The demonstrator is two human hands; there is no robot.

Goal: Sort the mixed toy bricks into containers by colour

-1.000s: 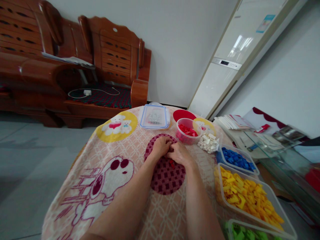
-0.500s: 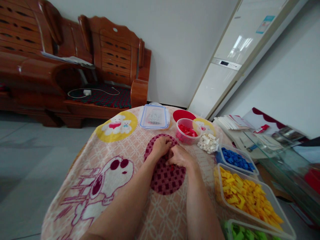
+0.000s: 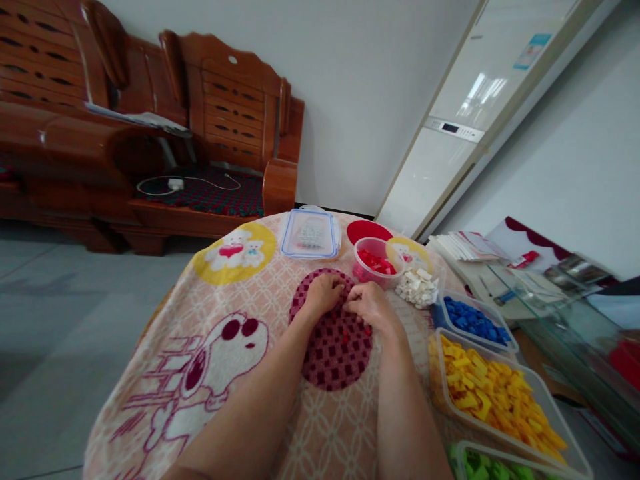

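Note:
My left hand (image 3: 325,293) is over the upper part of the maroon checked circle on the tablecloth. Its fingers are curled together, and whatever they hold is hidden. Close on its right, my right hand (image 3: 371,307) has its thumb and fingers drawn together, pointing toward the left hand; I cannot make out anything between them. Small red pieces (image 3: 345,336) lie on the circle just below the right hand. A round clear tub (image 3: 377,261) of red plastic building pieces stands beyond the right hand, with a heap of white pieces (image 3: 417,288) beside it.
Along the table's right side stand boxes of blue pieces (image 3: 475,320), yellow pieces (image 3: 495,393) and green pieces (image 3: 490,465). A clear blue-rimmed box (image 3: 310,233) and a red disc (image 3: 369,231) are at the far edge. A glass-topped surface (image 3: 545,307) adjoins on the right.
My right hand has moved slightly right, away from the left hand, and a gap shows between them. More of the red pieces below it are visible. The left hand stays about where it was.

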